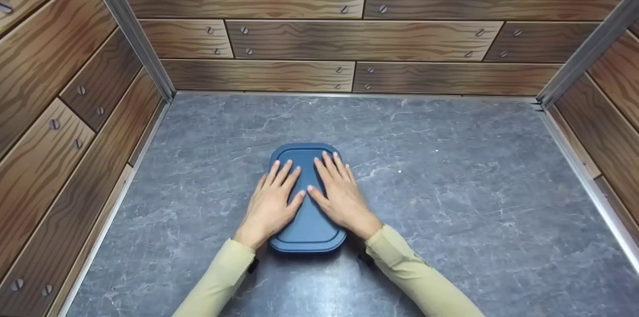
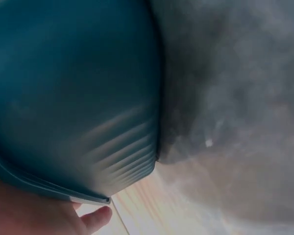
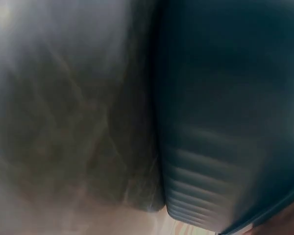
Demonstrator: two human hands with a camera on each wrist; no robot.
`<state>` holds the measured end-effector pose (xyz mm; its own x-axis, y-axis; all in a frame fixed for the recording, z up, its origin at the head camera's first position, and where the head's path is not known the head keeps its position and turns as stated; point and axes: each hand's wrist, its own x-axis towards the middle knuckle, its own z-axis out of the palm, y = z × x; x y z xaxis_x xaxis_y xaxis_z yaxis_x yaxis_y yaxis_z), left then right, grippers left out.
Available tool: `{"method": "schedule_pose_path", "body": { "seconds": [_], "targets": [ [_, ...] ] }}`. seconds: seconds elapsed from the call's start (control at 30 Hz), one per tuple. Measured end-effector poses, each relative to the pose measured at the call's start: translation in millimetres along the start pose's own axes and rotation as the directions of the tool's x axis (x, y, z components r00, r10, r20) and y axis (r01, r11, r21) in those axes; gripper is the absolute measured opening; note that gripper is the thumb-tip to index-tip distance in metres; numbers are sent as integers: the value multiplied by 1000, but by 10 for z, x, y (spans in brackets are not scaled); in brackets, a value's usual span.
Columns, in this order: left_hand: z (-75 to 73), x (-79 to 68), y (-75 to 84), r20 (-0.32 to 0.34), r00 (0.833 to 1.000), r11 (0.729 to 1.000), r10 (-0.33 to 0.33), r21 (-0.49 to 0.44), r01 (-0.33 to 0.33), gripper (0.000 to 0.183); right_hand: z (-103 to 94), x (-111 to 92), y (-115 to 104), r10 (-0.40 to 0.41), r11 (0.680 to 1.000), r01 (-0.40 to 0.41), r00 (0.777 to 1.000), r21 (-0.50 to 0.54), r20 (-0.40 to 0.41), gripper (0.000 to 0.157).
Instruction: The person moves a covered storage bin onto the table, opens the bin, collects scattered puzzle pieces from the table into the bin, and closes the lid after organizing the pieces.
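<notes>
A blue rectangular container with rounded corners stands on the grey table, its lid (image 1: 307,222) on top. Across the lid's left half lies my left hand (image 1: 272,202), fingers spread and straight. My right hand (image 1: 342,197) rests flat on the right half, and the two thumb tips nearly meet mid-lid. In the left wrist view the container's side (image 2: 78,88) shows ridges near one end, with part of the left hand (image 2: 34,210) along the lid's edge. The right wrist view shows the opposite ridged side (image 3: 210,122).
The grey marbled table (image 1: 449,207) spreads around the container on all sides. Wood-plank-patterned walls (image 1: 299,40) enclose it at the back, left and right, with metal posts (image 1: 130,22) at the back corners.
</notes>
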<state>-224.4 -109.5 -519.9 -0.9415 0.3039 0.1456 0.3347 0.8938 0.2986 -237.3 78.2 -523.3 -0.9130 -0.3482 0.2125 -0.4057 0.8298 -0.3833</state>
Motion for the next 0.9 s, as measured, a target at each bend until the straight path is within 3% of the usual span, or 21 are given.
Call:
{"method": "schedule_pose_path", "body": {
  "seconds": [0.2, 0.37, 0.9],
  "targets": [
    [4, 229, -55, 39, 998, 999, -39, -2, 39, 59, 34, 193, 43, 30, 1000, -30, 999, 0, 20, 63],
    [26, 355, -112, 25, 999, 999, -33, 5, 33, 58, 53, 298, 80, 45, 999, -45, 999, -9, 5, 62],
    [99, 389, -109, -27, 1000, 1000, 1, 4, -1, 57, 36, 298, 124, 63, 998, -63, 998, -21, 26, 63]
  ]
}}
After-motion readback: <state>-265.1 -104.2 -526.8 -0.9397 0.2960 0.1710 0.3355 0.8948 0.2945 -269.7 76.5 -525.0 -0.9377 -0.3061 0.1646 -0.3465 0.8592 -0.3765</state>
